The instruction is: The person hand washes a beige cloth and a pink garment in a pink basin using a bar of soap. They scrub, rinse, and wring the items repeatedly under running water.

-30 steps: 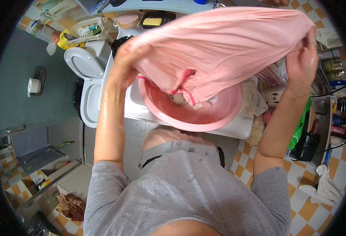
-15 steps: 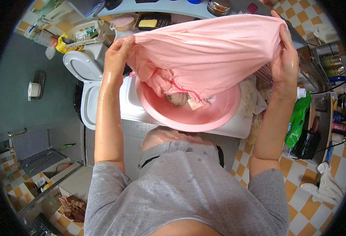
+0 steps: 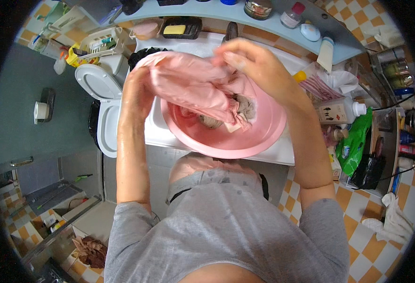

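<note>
A wet-looking pink garment [image 3: 184,78] hangs in folds over a pink basin [image 3: 264,134], its gathered lower end reaching down inside. My left hand [image 3: 139,87] grips it at the left, with the fingers mostly hidden under the cloth. Close to the garment's upper right edge is my right hand [image 3: 247,59], its fingers bent toward the cloth and blurred; whether they touch it I cannot make out. Inside the basin lie a greyish cloth [image 3: 246,106] and a pale block [image 3: 232,127], partly covered by the garment.
The basin stands on a white sink counter [image 3: 155,134]. Behind it, a yellow soap bar [image 3: 175,29] rests in a black dish, below a pale blue shelf [image 3: 264,26] with jars and bottles. A white toilet [image 3: 108,127] is at left; a green bag [image 3: 356,144] is at right.
My right hand has come from the far right in to the middle. The garment, stretched wide between both hands before, now hangs bunched from the left hand, lower over the basin.
</note>
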`<state>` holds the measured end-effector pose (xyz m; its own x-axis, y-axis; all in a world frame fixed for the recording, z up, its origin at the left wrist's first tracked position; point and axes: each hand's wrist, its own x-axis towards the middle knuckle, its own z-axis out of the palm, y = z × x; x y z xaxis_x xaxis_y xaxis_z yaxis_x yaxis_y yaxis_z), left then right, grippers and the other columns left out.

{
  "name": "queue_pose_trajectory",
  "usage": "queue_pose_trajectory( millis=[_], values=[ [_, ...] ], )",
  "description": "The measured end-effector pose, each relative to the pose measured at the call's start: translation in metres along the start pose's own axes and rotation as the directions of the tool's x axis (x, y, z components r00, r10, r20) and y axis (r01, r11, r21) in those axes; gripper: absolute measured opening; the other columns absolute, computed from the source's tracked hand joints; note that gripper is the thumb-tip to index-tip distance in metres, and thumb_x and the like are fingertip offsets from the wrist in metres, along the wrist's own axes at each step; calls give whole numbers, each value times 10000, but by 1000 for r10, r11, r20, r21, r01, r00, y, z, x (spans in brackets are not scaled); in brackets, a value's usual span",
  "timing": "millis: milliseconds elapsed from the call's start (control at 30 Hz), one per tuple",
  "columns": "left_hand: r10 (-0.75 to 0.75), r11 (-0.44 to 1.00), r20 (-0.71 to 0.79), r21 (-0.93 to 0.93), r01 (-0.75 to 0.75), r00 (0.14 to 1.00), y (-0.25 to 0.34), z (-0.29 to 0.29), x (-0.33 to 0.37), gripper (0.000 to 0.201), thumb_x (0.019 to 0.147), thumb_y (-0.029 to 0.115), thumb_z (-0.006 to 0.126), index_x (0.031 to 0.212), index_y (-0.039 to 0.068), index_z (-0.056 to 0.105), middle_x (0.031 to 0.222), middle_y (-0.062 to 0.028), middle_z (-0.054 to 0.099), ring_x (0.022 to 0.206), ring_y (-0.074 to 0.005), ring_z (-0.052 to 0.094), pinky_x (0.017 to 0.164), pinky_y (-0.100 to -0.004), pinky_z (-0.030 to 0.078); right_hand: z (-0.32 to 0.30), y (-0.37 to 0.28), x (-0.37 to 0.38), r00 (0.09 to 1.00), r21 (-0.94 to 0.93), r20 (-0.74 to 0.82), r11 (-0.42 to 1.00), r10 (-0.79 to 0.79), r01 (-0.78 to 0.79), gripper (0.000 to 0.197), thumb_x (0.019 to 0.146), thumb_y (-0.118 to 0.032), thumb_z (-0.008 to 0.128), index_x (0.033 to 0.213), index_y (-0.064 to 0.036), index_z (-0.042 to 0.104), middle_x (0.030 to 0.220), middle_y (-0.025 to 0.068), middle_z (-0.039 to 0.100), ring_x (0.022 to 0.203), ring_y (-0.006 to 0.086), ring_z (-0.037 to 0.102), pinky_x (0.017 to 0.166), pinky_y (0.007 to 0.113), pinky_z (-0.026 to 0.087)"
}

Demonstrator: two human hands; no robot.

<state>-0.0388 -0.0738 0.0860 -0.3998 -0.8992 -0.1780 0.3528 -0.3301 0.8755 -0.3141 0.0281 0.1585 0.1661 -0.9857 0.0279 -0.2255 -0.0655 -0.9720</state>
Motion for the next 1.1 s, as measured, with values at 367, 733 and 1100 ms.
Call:
queue_pose_trajectory(
  millis=[367, 733, 1100],
  values=[
    [35, 776, 61, -630, 11, 997, -1, -41, -9, 377, 1053, 189, 416, 1322, -50, 529, 1305, -184, 605, 1224, -295, 577, 1089, -477, 435, 80, 175, -8, 762, -881, 178, 445, 623, -158, 449, 821, -222, 648, 1180, 39, 580, 1137, 268, 652, 1033, 390, 648, 928, 472, 489],
    [66, 767, 22, -641, -37, 998, -3, -53, -16, 395, 1064, 190, 387, 1358, -53, 487, 1420, -181, 519, 1331, -299, 482, 1165, -476, 330, -14, 114, -61, 948, -222, -182, 928, 262, -299, 444, 1013, -234, 504, 1393, -4, 505, 1207, 69, 639, 1083, 161, 595, 922, 321, 488],
    [58, 969, 45, -242, -45, 997, 1, 28, -6, 449, 984, 294, 580, 1369, 68, 530, 1306, -87, 603, 1237, -195, 561, 1097, -397, 408, -49, -53, -85, 820, -36, -434, 916, -374, 399, 457, 1011, -313, 464, 1333, 7, 513, 1317, 219, 592, 1076, 221, 639, 942, 338, 508]
  ],
)
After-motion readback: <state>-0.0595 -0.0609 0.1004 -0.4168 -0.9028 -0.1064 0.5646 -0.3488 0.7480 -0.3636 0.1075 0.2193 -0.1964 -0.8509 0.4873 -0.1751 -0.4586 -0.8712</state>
